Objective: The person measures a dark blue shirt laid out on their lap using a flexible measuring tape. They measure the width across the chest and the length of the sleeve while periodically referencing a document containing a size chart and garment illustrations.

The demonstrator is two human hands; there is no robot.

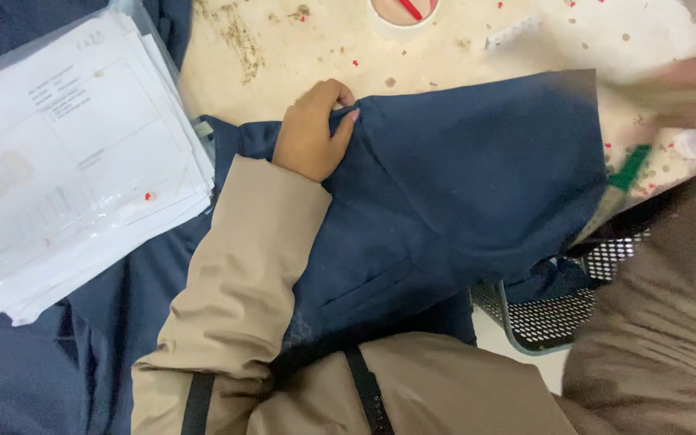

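The left hand (312, 129) pinches the far edge of the dark blue cloth (461, 185), which lies smooth on the table (461, 48) with bare room beyond it, papers (74, 153) at left, and the right hand (690, 97) too blurred to tell its fingers.

Navy cloth (461, 185), plain and dark, spread flat over pale speckled tabletop, reaching toward body. Upper edge bunched and pinched where fingers close on it. Right edge straight and blurred; lower right corner drooping over a mesh basket's rim. Faint seam line running diagonally across lower middle.
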